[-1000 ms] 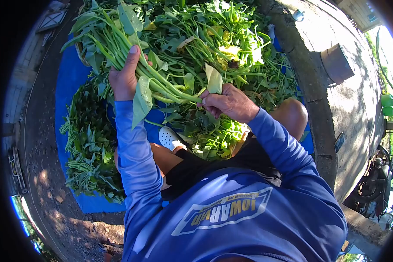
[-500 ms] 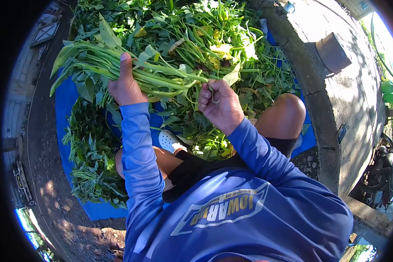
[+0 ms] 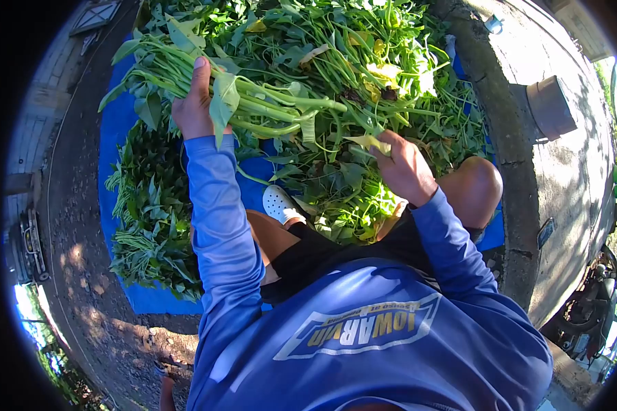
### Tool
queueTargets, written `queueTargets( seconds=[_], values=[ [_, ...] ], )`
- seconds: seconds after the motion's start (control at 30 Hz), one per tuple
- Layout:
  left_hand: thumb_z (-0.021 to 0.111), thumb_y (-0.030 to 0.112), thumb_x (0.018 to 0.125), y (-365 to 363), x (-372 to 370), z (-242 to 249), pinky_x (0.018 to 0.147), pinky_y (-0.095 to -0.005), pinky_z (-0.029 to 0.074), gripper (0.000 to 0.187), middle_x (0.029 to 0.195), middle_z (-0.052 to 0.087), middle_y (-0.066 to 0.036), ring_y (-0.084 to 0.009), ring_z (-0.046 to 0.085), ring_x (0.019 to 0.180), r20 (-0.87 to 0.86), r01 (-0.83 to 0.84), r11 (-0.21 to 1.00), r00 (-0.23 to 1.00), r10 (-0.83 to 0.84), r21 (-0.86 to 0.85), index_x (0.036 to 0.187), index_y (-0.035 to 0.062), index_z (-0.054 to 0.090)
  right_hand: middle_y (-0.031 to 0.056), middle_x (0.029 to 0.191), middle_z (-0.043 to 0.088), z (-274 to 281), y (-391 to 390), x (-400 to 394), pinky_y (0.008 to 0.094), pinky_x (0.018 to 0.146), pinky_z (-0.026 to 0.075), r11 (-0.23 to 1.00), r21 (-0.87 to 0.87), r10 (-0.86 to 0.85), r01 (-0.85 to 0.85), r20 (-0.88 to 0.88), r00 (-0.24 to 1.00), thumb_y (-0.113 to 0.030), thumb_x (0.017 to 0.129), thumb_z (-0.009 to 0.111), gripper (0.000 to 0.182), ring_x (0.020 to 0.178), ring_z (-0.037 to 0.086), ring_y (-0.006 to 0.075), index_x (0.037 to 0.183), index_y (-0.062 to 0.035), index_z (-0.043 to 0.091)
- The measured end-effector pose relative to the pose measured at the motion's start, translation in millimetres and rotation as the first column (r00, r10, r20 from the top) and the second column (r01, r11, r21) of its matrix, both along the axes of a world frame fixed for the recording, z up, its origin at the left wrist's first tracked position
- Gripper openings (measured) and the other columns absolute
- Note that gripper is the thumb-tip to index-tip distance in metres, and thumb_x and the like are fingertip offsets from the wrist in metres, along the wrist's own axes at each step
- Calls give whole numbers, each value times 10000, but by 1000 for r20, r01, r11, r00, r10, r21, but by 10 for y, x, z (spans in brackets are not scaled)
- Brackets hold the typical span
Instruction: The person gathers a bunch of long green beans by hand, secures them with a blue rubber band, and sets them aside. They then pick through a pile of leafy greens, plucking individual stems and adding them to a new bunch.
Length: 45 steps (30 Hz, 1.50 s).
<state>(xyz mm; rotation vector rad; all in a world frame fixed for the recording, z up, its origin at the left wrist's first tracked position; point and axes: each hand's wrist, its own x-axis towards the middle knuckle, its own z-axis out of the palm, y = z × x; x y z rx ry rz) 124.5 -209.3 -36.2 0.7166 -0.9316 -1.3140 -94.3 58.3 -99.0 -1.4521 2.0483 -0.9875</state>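
Green stems [image 3: 264, 107] sit gripped in the left hand [image 3: 193, 109]; the right hand [image 3: 406, 166] (pinching a leaf [image 3: 367, 142]) has pulled clear.

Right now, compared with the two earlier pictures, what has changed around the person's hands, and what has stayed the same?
The bare right hand has come off the stem ends of the long, leafy green bunch and moved rightward, closer to the bent right knee, taking a pale yellow-green leaf along. The bare left hand still grips the bunch.
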Motion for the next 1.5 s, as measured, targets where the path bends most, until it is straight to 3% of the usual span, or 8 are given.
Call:
queueTargets(
  seconds=[0.17, 0.3, 0.47, 0.63, 0.9, 1.07, 1.3, 1.5],
  values=[
    [816, 253, 939, -5, 127, 40, 688, -359, 586, 329, 870, 713, -126, -224, 699, 747, 71, -2, 1000, 997, 1, 14, 1072, -22, 691, 219, 1210, 682, -341, 435, -15, 456, 893, 571, 975, 175, 170, -136, -199, 965, -187, 884, 769, 540, 1065, 701, 344, 1354, 24, 609],
    [816, 289, 938, 228, -56, 92, 683, -339, 589, 369, 875, 707, -108, -197, 694, 734, 157, 131, 991, 979, -132, 17, 1113, -6, 682, 190, 1149, 690, 770, -155, 215, 432, 882, 580, 986, -168, 43, -7, 212, 976, -199, 868, 779, 513, 1024, 710, 331, 1306, 28, 638],
    [784, 265, 969, 423, -319, 48, 676, -326, 595, 316, 883, 705, -86, -175, 694, 732, 178, 287, 957, 941, -288, 30, 1127, 10, 683, 77, 1048, 746, 643, -1002, 519, 284, 790, 572, 773, -617, 70, -144, -143, 987, -89, 921, 753, 268, 943, 694, 140, 1177, -14, 722],
    [811, 274, 949, 399, -237, 19, 673, -319, 590, 294, 866, 714, -85, -182, 694, 715, 99, 253, 950, 957, -274, 182, 1080, 36, 699, 64, 984, 743, 890, -540, 738, 289, 871, 564, 878, -465, 260, 111, 659, 706, -40, 1039, 635, 136, 917, 726, 149, 1156, -4, 695],
    [777, 296, 979, 109, -6, 12, 670, -286, 562, 247, 861, 709, -54, -147, 660, 735, -30, 223, 944, 975, -222, 242, 1013, 64, 699, 153, 985, 722, 741, 402, 881, 333, 788, 584, 906, -304, 422, -294, 694, 583, -59, 1025, 666, 154, 844, 704, 186, 1145, 36, 680],
    [694, 350, 1038, 128, 155, 170, 639, -241, 510, 279, 930, 606, 4, -94, 594, 756, -63, 521, 830, 852, -520, 199, 1106, 93, 611, 41, 933, 694, 1033, 208, 434, 215, 623, 483, 922, -378, 215, 88, 686, 695, -168, 1078, 615, 223, 704, 588, 65, 1181, -2, 721],
    [761, 341, 988, 340, -122, 117, 613, -257, 560, 327, 897, 694, -57, -129, 659, 689, -55, 638, 745, 765, -641, 193, 1088, 48, 656, 80, 1052, 749, 795, -726, 419, 328, 687, 539, 866, -338, 443, -367, 184, 877, -249, 1060, 661, 270, 748, 634, 124, 1243, -63, 729],
    [751, 355, 995, 278, -131, 58, 628, -261, 550, 301, 886, 687, -10, -111, 646, 702, 54, 364, 899, 920, -388, 245, 1068, 76, 667, 174, 925, 694, 831, -270, 498, 455, 749, 549, 888, -390, 174, -244, -207, 963, -89, 905, 689, 169, 845, 680, 390, 1060, -21, 683]
  ],
)
